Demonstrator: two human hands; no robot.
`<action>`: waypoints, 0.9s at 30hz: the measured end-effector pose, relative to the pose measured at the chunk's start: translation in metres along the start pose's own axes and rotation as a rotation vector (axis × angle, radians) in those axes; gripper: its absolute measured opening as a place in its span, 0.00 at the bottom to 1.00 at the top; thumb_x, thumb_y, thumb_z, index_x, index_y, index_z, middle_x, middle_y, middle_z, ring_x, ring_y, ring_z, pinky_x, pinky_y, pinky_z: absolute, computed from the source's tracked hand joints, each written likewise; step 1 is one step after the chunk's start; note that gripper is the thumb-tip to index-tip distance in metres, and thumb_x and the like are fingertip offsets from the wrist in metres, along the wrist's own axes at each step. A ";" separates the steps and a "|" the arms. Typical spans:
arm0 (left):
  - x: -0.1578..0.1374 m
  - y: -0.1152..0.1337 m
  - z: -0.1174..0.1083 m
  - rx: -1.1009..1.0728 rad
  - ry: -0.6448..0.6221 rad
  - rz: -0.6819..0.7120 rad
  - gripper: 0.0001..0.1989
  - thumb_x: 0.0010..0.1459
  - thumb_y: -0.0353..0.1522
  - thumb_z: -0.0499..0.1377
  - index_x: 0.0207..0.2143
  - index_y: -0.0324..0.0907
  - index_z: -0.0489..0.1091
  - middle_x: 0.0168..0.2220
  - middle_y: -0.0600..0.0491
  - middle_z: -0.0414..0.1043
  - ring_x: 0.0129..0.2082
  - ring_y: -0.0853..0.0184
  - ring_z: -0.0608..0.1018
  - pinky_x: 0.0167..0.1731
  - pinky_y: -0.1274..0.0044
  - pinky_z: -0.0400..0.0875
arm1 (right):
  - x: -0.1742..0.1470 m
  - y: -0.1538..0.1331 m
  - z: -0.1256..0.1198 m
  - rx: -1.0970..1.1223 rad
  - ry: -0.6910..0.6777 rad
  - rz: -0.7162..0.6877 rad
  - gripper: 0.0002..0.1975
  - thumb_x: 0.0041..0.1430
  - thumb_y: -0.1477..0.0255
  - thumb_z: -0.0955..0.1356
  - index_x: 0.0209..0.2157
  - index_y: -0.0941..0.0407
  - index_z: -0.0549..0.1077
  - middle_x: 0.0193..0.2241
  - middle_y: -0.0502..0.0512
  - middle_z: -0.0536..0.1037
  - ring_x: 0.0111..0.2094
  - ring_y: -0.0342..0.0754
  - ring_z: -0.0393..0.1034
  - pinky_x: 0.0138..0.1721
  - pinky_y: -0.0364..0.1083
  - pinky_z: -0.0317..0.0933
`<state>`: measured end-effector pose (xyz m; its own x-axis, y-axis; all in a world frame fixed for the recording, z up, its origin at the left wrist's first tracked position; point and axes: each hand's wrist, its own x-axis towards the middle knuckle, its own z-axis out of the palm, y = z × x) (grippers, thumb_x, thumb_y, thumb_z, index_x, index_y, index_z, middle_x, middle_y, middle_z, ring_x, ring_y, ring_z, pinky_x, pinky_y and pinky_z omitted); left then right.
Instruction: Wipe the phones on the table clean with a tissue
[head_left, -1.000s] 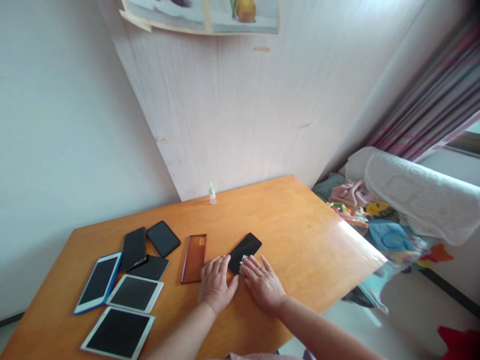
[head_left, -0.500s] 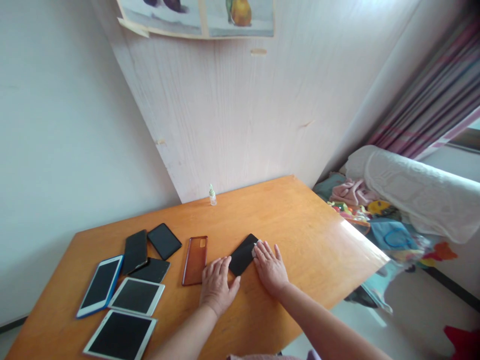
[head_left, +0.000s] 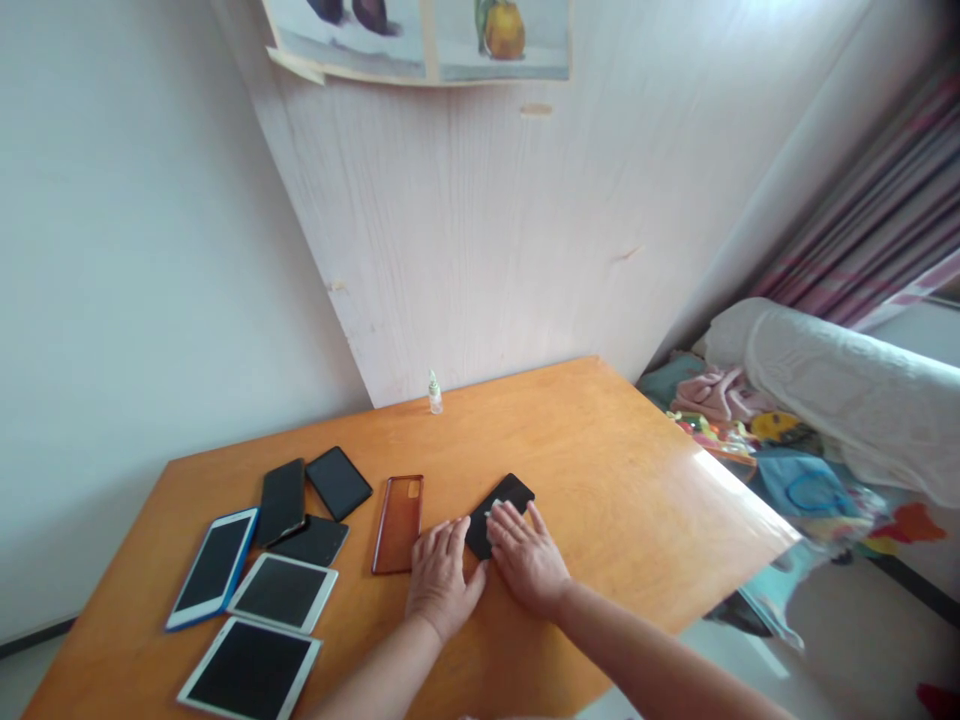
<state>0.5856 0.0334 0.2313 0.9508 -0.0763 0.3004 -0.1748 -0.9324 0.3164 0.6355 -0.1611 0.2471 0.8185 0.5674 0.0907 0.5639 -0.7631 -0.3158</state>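
Observation:
A black phone (head_left: pixel 517 490) lies at a slant on the wooden table. My right hand (head_left: pixel 531 565) presses a small white wipe (head_left: pixel 493 512) against the phone's surface, fingers outstretched; most of the wipe is hidden under them. My left hand (head_left: pixel 442 578) rests on the table by the phone's lower left edge. Its fingers are stretched out, thumb apart, and the fingertips are at the phone's side. Just left of that hand lies a reddish-brown clear phone case (head_left: pixel 398 525), its lower right corner partly covered by the hand.
At the left lie several devices, including a blue-cased white tablet (head_left: pixel 214 565), two white tablets (head_left: pixel 283 590) and black ones (head_left: pixel 339 482). A small spray bottle (head_left: pixel 435 396) stands by the wall. The wooden table (head_left: pixel 637 480) has its right edge beside piled cloths.
My right hand has slid the wipe left and down across the phone, uncovering its upper right end. My left hand stays by the phone's lower left edge. The view has shifted slightly.

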 end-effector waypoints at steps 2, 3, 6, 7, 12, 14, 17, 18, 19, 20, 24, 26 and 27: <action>0.000 0.000 0.000 0.006 0.003 -0.004 0.30 0.57 0.37 0.59 0.62 0.43 0.60 0.54 0.44 0.70 0.55 0.53 0.69 0.54 0.61 0.60 | -0.001 -0.003 0.001 0.035 -0.045 -0.146 0.22 0.71 0.64 0.57 0.64 0.48 0.62 0.65 0.52 0.61 0.68 0.49 0.48 0.69 0.58 0.29; 0.000 0.000 0.000 0.008 0.005 -0.004 0.30 0.57 0.37 0.59 0.62 0.43 0.60 0.54 0.44 0.70 0.55 0.53 0.69 0.54 0.62 0.60 | 0.000 -0.002 0.001 0.034 -0.049 -0.148 0.22 0.72 0.65 0.56 0.63 0.48 0.63 0.65 0.51 0.62 0.68 0.49 0.49 0.69 0.59 0.29; 0.000 0.001 -0.001 0.006 0.005 0.000 0.31 0.58 0.39 0.58 0.63 0.43 0.58 0.54 0.44 0.70 0.55 0.53 0.69 0.55 0.61 0.59 | 0.010 0.007 -0.001 -0.040 0.023 0.099 0.22 0.72 0.68 0.55 0.63 0.51 0.64 0.65 0.55 0.61 0.68 0.52 0.49 0.68 0.63 0.31; -0.001 0.001 -0.001 0.005 0.004 -0.001 0.31 0.59 0.39 0.58 0.63 0.43 0.58 0.54 0.45 0.70 0.55 0.53 0.68 0.55 0.61 0.59 | 0.014 0.010 -0.001 -0.068 0.054 0.194 0.23 0.71 0.68 0.55 0.63 0.53 0.63 0.65 0.58 0.60 0.68 0.54 0.48 0.67 0.64 0.32; -0.001 0.000 0.001 -0.005 0.007 -0.005 0.30 0.58 0.38 0.59 0.62 0.43 0.59 0.55 0.45 0.70 0.55 0.53 0.69 0.55 0.61 0.59 | 0.019 0.007 0.005 -0.031 -0.014 -0.047 0.23 0.70 0.66 0.58 0.63 0.52 0.63 0.66 0.54 0.59 0.68 0.51 0.46 0.69 0.58 0.33; -0.001 0.000 0.002 -0.006 0.013 -0.004 0.30 0.57 0.38 0.59 0.61 0.43 0.60 0.54 0.45 0.70 0.55 0.53 0.69 0.55 0.62 0.60 | 0.022 0.007 0.005 -0.012 -0.046 -0.132 0.22 0.71 0.66 0.57 0.63 0.50 0.63 0.66 0.53 0.59 0.68 0.49 0.47 0.69 0.57 0.32; 0.000 0.001 0.001 -0.014 0.013 -0.008 0.31 0.58 0.38 0.59 0.62 0.42 0.59 0.55 0.44 0.70 0.55 0.53 0.69 0.55 0.61 0.60 | 0.034 0.013 0.000 -0.066 0.030 0.131 0.23 0.71 0.67 0.55 0.64 0.52 0.62 0.65 0.56 0.61 0.68 0.52 0.49 0.68 0.61 0.32; 0.000 0.001 0.001 -0.019 0.010 -0.011 0.31 0.58 0.38 0.59 0.62 0.42 0.58 0.55 0.44 0.70 0.55 0.53 0.68 0.55 0.61 0.59 | 0.037 0.013 0.000 -0.089 0.056 0.214 0.23 0.71 0.68 0.55 0.64 0.53 0.62 0.65 0.58 0.61 0.68 0.53 0.49 0.67 0.62 0.32; 0.000 0.001 0.000 -0.023 0.008 -0.015 0.31 0.58 0.38 0.59 0.62 0.42 0.58 0.55 0.44 0.70 0.55 0.53 0.68 0.55 0.61 0.59 | 0.038 0.013 0.000 -0.103 0.065 0.242 0.23 0.71 0.68 0.55 0.64 0.54 0.62 0.65 0.59 0.61 0.68 0.53 0.48 0.67 0.63 0.33; 0.000 0.002 0.000 -0.027 0.007 -0.020 0.32 0.57 0.38 0.60 0.63 0.41 0.58 0.55 0.44 0.70 0.55 0.53 0.69 0.55 0.61 0.60 | 0.039 0.010 0.002 -0.106 0.054 0.201 0.23 0.71 0.68 0.56 0.64 0.54 0.61 0.65 0.59 0.61 0.68 0.53 0.47 0.67 0.62 0.34; -0.001 0.002 0.001 -0.032 0.017 -0.044 0.33 0.55 0.37 0.61 0.62 0.40 0.58 0.53 0.43 0.71 0.54 0.53 0.70 0.55 0.61 0.61 | 0.031 0.000 0.008 -0.057 -0.048 -0.199 0.23 0.70 0.67 0.57 0.65 0.52 0.61 0.66 0.54 0.60 0.68 0.49 0.46 0.68 0.55 0.36; -0.001 0.003 0.001 -0.034 0.021 -0.050 0.34 0.55 0.38 0.62 0.62 0.39 0.58 0.53 0.43 0.71 0.54 0.53 0.70 0.55 0.61 0.61 | 0.030 0.001 0.007 -0.065 -0.033 -0.179 0.23 0.71 0.67 0.56 0.64 0.51 0.62 0.65 0.54 0.61 0.68 0.49 0.47 0.68 0.57 0.34; -0.001 0.003 0.002 -0.036 0.021 -0.054 0.35 0.55 0.38 0.62 0.62 0.39 0.57 0.54 0.42 0.70 0.54 0.53 0.70 0.55 0.60 0.61 | 0.031 0.002 0.006 -0.082 -0.004 -0.094 0.23 0.71 0.68 0.55 0.64 0.51 0.63 0.65 0.55 0.62 0.68 0.51 0.48 0.68 0.59 0.34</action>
<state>0.5843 0.0304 0.2304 0.9535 -0.0188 0.3007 -0.1333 -0.9214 0.3650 0.6619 -0.1432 0.2435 0.7610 0.6390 0.1122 0.6456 -0.7290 -0.2274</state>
